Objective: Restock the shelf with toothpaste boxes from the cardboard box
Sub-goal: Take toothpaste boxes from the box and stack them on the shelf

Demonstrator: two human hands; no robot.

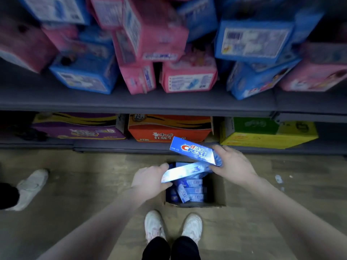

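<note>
White shoes (173, 227): the person's own pair, toes pointing at the cardboard box (217, 188), nearest thing in frame.
Cardboard box: open on the wood-look floor (93, 175), just ahead of the toes, blue toothpaste boxes (193, 190) lying jumbled inside; I make out roughly five, the rest too dark to count.
Left hand (148, 180): over the carton's left edge, fingers and thumb curled round the near end of a pale blue toothpaste box (185, 172), its long axis running low-left to high-right.
Right hand (232, 164): a touch farther forward, gripping the right end of the Crest box (194, 150), label up, its long axis slanting up-left toward the shelving.
Count in hand: two, one per hand, crossing just above the carton.
Key relation: the shelves lie straight ahead and above both hands; the right hand looks nearer, its box already reaching over the bottom shelf lip (131, 146).
Bottom shelf: three cartons, purple (75, 128), orange (165, 131), yellow-green (266, 134).
Upper shelf (131, 101): piled pink and blue packs (187, 79), blurred; no toothpaste slot visible there.
Far left: someone else's white shoe (31, 188).
</note>
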